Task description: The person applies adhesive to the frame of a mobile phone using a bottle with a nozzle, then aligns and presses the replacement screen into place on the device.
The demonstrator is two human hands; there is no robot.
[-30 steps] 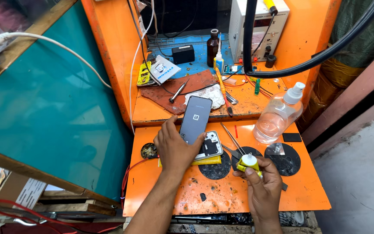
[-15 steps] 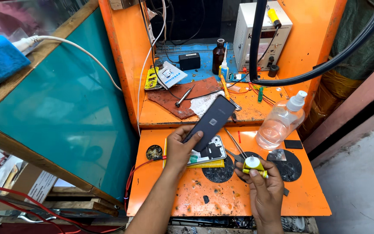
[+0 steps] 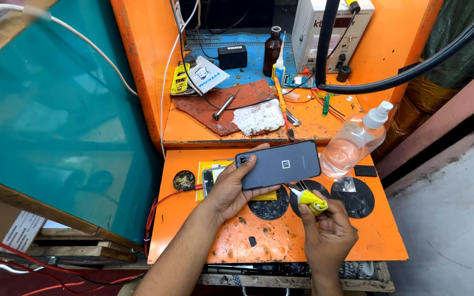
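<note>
My left hand [image 3: 231, 189] grips a dark grey phone [image 3: 281, 163] by its left end and holds it flat and sideways, back cover up, above the orange bench [image 3: 281, 241]. My right hand [image 3: 329, 233] holds a small yellow glue tube [image 3: 309, 199] with its white nozzle aimed up-left at the phone's lower edge. Under the phone lie a second opened phone [image 3: 210, 178] and a yellow sheet [image 3: 203, 189]. Black round pads [image 3: 352, 196] are stuck to the bench beneath.
A clear spray bottle [image 3: 357, 140] stands right of the phone. On the rear shelf lie a screwdriver [image 3: 225, 106], white crumpled cloth [image 3: 259, 117], a brown bottle [image 3: 272, 50], a black adapter [image 3: 232, 56] and a white power unit [image 3: 333, 30]. Teal glass panel [image 3: 45, 126] stands left.
My left hand has turned the phone from upright, through a diagonal, to lying horizontal. My right hand has brought the glue tube up close to the phone's lower edge.
</note>
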